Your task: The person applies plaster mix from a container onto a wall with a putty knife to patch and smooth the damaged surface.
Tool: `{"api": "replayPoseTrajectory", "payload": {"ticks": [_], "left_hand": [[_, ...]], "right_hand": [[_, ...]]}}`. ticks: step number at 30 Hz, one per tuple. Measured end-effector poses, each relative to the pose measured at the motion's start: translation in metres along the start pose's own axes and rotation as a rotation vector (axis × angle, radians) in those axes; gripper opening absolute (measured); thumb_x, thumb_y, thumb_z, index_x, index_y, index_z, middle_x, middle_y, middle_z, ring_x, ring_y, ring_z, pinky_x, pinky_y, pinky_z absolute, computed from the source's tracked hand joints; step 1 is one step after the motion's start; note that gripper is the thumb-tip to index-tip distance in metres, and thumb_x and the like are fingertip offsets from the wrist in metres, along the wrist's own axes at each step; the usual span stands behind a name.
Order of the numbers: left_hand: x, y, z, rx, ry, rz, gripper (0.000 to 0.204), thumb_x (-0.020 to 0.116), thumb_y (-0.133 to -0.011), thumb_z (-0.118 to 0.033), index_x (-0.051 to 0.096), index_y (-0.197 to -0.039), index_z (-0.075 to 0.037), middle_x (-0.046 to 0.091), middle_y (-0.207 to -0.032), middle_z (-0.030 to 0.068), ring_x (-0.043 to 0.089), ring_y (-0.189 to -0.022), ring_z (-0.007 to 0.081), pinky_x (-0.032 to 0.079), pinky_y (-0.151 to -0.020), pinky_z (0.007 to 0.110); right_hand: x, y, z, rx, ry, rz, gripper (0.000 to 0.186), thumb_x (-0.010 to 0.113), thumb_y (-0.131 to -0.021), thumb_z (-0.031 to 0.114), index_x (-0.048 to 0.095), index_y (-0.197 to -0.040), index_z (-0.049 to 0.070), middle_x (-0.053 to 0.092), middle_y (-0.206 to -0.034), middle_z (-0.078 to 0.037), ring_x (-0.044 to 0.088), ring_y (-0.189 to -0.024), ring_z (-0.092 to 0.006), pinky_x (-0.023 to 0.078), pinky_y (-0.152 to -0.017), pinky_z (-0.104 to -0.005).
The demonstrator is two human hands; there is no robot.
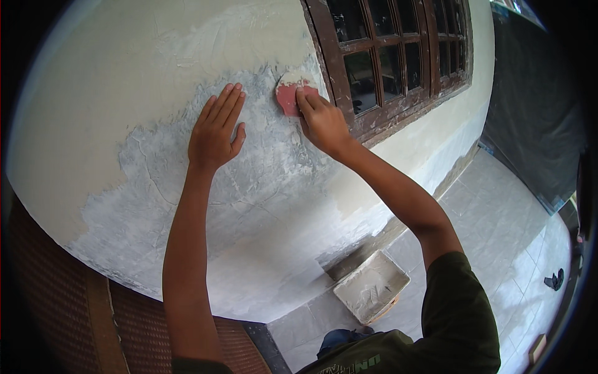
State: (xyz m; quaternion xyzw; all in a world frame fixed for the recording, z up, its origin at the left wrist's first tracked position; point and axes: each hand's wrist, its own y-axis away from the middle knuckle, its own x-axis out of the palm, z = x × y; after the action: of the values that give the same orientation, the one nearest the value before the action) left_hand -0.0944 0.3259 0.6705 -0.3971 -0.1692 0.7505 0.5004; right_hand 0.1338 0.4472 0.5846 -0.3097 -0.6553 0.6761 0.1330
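My right hand [325, 124] grips a red, flat putty scraper [288, 98] whose upper edge carries pale putty. The scraper lies against the wall, close to the left side of the window frame. To its left, my left hand [215, 131] rests flat on the wall [261, 168] with its fingers stretched upward and its thumb out to the side. Under both hands the wall is a rough, patchy grey with whitish smears. Around this patch the surface is cream coloured [93, 100].
A brown wooden window [387, 59] with small panes fills the upper right. Below, on grey floor tiles [486, 206], stands a rectangular tub [372, 288] of pale putty. Woven brown panels [140, 318] border the wall at lower left. A dark sheet [529, 93] hangs at far right.
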Motion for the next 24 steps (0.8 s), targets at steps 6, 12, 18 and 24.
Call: {"api": "replayPoseTrajectory", "payload": {"ticks": [6, 12, 18, 24], "left_hand": [[0.001, 0.000, 0.001, 0.009, 0.010, -0.022, 0.057, 0.057, -0.091, -0.015, 0.049, -0.147, -0.005, 0.046, -0.155, 0.0090, 0.040, -0.146, 0.0244, 0.031, -0.119, 0.044], [0.004, 0.000, 0.000, -0.004, 0.001, -0.025, 0.057, 0.057, -0.091, -0.014, 0.049, -0.147, -0.005, 0.046, -0.155, 0.0090, 0.040, -0.146, 0.0243, 0.032, -0.119, 0.044], [0.001, 0.000, 0.001, -0.002, 0.021, -0.018, 0.058, 0.058, -0.090, -0.013, 0.049, -0.147, -0.005, 0.046, -0.155, 0.0086, 0.040, -0.146, 0.0243, 0.032, -0.119, 0.044], [-0.001, 0.000, 0.000, -0.007, -0.031, -0.024, 0.055, 0.057, -0.090, -0.016, 0.052, -0.144, -0.006, 0.048, -0.154, 0.0068, 0.041, -0.146, 0.0213, 0.030, -0.121, 0.040]], "right_hand": [[-0.029, -0.035, -0.005, 0.026, -0.157, -0.256, 0.048, 0.068, -0.076, 0.002, 0.061, -0.123, 0.002, 0.066, -0.100, -0.015, 0.067, -0.088, -0.0363, 0.057, -0.072, -0.0457], [-0.009, -0.060, -0.038, 0.029, 0.051, -0.276, 0.048, 0.067, -0.079, 0.003, 0.059, -0.127, 0.001, 0.064, -0.093, -0.015, 0.067, -0.086, -0.0356, 0.057, -0.070, -0.0419], [-0.006, 0.040, 0.012, -0.117, -0.137, 0.018, 0.065, 0.071, -0.075, 0.001, 0.053, -0.137, -0.003, 0.065, -0.101, -0.017, 0.068, -0.091, -0.0351, 0.059, -0.070, -0.0442], [-0.036, -0.061, -0.029, -0.125, -0.052, -0.323, 0.059, 0.071, -0.074, -0.002, 0.061, -0.132, 0.004, 0.064, -0.098, -0.011, 0.064, -0.088, -0.0310, 0.057, -0.073, -0.0381]]}}
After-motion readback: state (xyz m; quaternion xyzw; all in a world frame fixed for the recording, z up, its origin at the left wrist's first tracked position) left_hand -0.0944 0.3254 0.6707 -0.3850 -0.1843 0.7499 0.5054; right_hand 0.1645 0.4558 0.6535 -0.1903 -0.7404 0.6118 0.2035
